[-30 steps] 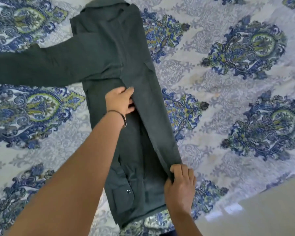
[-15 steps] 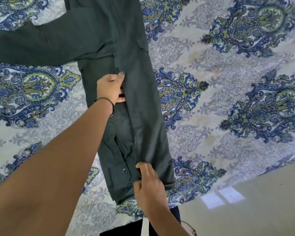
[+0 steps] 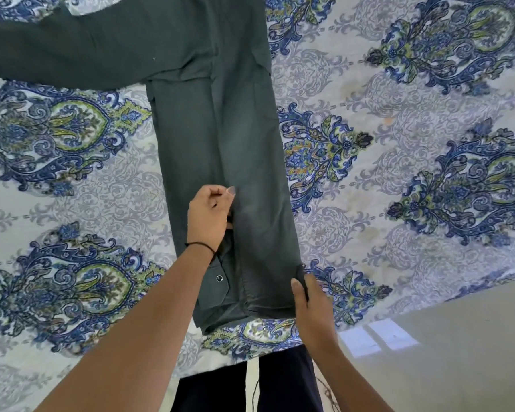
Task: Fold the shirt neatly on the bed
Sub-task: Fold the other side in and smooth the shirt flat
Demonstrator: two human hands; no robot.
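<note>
I judged the shirt [image 3: 220, 129] soft and limp. Fingers of the left hand [image 3: 208, 218] pinched its folded edge; the right hand [image 3: 309, 295] pinched the hem corner.

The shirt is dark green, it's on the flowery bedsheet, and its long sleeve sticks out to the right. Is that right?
Not quite. The head view shows the sleeve sticking out to the left. The shirt is dark green and lies on the flowery bedsheet.
</note>
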